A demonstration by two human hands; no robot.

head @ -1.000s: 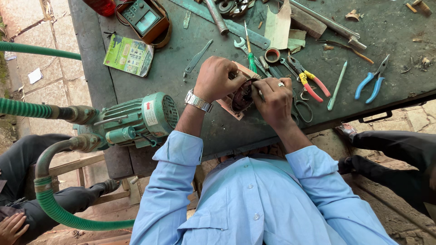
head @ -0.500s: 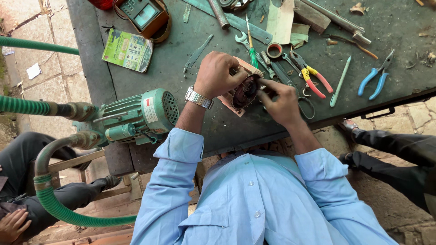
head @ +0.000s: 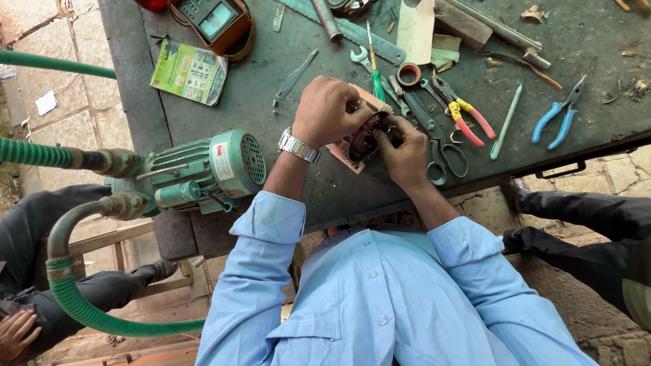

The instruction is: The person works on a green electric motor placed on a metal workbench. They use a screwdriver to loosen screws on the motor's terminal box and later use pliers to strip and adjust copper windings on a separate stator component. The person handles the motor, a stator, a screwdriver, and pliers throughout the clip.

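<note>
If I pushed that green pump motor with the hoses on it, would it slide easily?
Probably not. The green finned metal pump motor looks like solid cast metal, so it is likely heavy for its size. Two ribbed green hoses are joined to it, and they would likely tug back. It sits at the edge of the dark worn workbench, so a hard shove might tip it off.

I wear a light blue button-up shirt (head: 380,298) with small pale buttons down the front, its sleeves rolled up to my elbows. A silver metal-link wristwatch (head: 298,145) circles my left wrist.
</note>
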